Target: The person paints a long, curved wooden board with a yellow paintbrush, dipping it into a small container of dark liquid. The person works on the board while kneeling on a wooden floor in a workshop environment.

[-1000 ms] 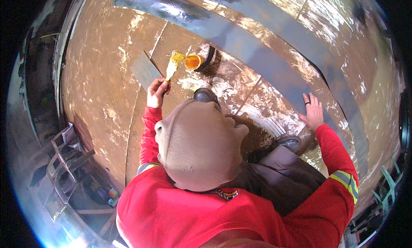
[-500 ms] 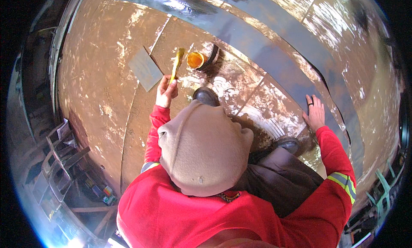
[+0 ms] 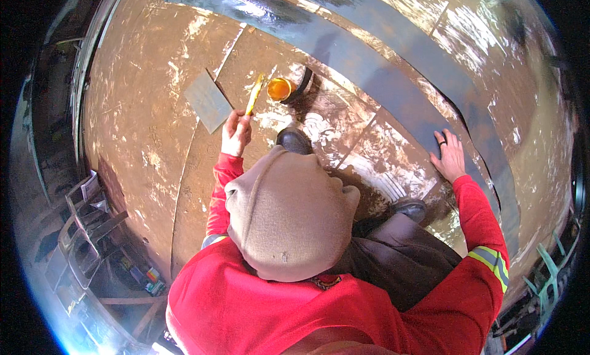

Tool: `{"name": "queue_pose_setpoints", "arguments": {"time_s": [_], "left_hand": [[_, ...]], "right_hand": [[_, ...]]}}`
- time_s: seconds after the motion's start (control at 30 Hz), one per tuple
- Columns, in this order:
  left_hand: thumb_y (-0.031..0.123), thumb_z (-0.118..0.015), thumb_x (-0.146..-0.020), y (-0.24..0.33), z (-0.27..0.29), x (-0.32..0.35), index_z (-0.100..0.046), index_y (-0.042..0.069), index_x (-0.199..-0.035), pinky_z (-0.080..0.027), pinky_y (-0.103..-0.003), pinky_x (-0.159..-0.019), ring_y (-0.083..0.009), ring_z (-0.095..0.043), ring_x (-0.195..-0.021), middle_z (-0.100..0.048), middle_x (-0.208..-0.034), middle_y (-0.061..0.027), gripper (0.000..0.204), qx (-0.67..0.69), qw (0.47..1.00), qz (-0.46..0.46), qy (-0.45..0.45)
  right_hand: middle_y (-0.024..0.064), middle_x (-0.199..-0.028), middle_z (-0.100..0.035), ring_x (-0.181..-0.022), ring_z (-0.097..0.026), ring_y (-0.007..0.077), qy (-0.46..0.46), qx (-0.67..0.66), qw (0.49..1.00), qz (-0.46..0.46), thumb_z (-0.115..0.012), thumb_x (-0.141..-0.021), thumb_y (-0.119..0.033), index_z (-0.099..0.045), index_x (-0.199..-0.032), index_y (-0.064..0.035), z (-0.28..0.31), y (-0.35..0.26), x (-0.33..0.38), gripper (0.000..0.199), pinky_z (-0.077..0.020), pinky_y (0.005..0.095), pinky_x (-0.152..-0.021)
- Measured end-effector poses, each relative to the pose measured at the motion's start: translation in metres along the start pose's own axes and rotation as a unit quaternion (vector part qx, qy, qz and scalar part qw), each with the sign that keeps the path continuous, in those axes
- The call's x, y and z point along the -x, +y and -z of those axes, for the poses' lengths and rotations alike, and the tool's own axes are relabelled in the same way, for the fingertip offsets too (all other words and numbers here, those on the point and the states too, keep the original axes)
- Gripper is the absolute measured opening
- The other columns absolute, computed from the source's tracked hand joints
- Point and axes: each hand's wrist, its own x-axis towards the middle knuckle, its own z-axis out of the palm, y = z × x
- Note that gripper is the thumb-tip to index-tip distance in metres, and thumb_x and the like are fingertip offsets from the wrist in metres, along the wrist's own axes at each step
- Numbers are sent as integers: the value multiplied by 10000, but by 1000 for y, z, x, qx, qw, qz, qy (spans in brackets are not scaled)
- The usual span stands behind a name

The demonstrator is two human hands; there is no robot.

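Note:
My left hand (image 3: 236, 132) is closed on a paintbrush (image 3: 253, 97) with a yellow handle, its bristles angled up and away from me. Just right of the bristles stands a small round pot (image 3: 280, 89) with amber-orange liquid in it. A grey square plate (image 3: 209, 101) lies left of the brush, close to my fingers. My right hand (image 3: 452, 157), a dark ring on one finger, lies with fingers apart on a long grey-blue metal strip (image 3: 393, 91). The strip's far end looks wet and glossy.
A dark curved piece (image 3: 302, 86) stands against the pot. A second long strip (image 3: 430, 54) runs beyond the first. My dark shoes (image 3: 294, 140) are on the brown, white-smeared floor (image 3: 147, 128). A metal frame with clutter (image 3: 92, 238) stands at left; pale green bars (image 3: 547, 272) are at right.
My right hand has shifted slightly on the strip, its fingers a little more bent. The brush has tilted a little, and its bristle end sits slightly lower in the picture. Pot and plate stay put.

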Motion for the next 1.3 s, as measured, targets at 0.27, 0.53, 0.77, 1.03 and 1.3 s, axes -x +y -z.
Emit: {"name": "queue_pose_setpoints", "arguments": {"time_s": [0.27,0.53,0.77,1.03,1.3], "left_hand": [[187,-576,-922,-10,7,2,-554,40,-1057,-363,-211,-501,-55,-457,-590,-531,-706,17,201,-74,993,-85,-31],[224,-608,-904,15,-1,19,-575,50,-1065,-346,-214,-506,-48,-425,-587,-498,-690,35,240,-149,988,-41,32],[200,-528,-935,74,7,32,-509,51,-1068,-259,-211,-432,-45,-321,-466,-419,-605,40,200,-24,998,-27,-51],[245,-481,-921,182,-10,17,-590,0,-1089,-291,-211,-482,-52,-393,-541,-469,-662,27,317,-111,982,-95,-119],[153,-550,-916,169,-108,-83,-562,55,-1112,-417,-299,-564,-135,-543,-653,-611,-771,-69,220,-455,848,-228,-148]], "right_hand": [[197,-1326,-420,-1218,-400,343,33,-8,999,39,-635,-770,-241,-455,-1285,-52,5,-13,-27,576,-345,440,-986],[200,-1343,-414,-1238,-394,335,34,-17,994,99,-635,-769,-229,-454,-1292,-45,15,-48,-68,583,-348,423,-999],[181,-1409,-360,-1290,-355,325,16,-5,994,104,-615,-791,-244,-427,-1345,-92,18,-67,-96,604,-359,441,-1009],[182,-1425,-341,-1285,-363,319,-20,1,993,114,-609,-777,-248,-457,-1348,-153,17,-68,-111,599,-383,471,-984],[180,-1396,-363,-1232,-404,304,-40,-3,996,83,-620,-757,-220,-436,-1375,-230,20,-61,-102,645,-429,459,-920]]}}
